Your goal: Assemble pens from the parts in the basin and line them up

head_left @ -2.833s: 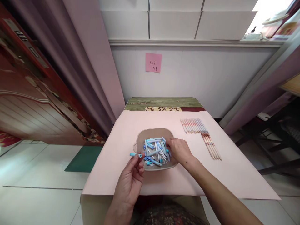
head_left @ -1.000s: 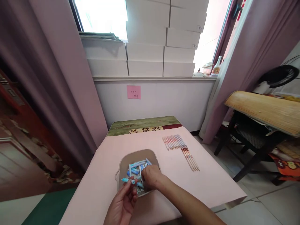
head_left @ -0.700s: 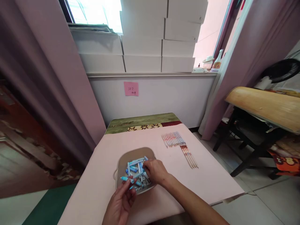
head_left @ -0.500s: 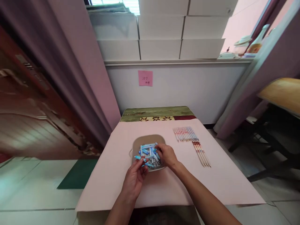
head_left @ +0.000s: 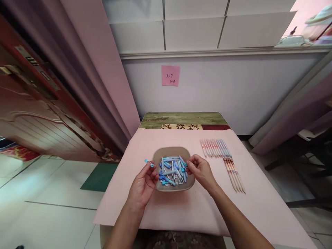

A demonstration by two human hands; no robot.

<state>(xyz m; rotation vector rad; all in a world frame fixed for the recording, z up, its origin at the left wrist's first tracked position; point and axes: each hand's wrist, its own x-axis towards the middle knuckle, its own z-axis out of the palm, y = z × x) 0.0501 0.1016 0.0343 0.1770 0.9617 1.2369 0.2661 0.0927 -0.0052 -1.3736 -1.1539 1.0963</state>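
Note:
My left hand [head_left: 144, 180] pinches a light blue pen cap [head_left: 148, 163] between thumb and fingertips, above the left rim of a grey-beige bin [head_left: 173, 151]. Inside the bin lie several pale blue pen barrels [head_left: 169, 172], darker blue caps [head_left: 162, 177] and thin clear or whitish pieces in a loose heap. At the bin's right rim is my right hand [head_left: 201, 171], its thumb and fingers pressed together. A bit of teal shows by those fingertips, but I cannot tell whether they hold it.
A row of assembled pens [head_left: 214, 148] lies to the right of the bin. Below it is a short row of beige pens with dark red ends [head_left: 234, 175]. Pink paper [head_left: 181, 214] covers the table; a pink note [head_left: 170, 75] is stuck on the wall behind.
My view has tilted down and turned left. My right hand has drawn back from inside the bin to its right rim. My left hand has moved left off the heap, holding the cap.

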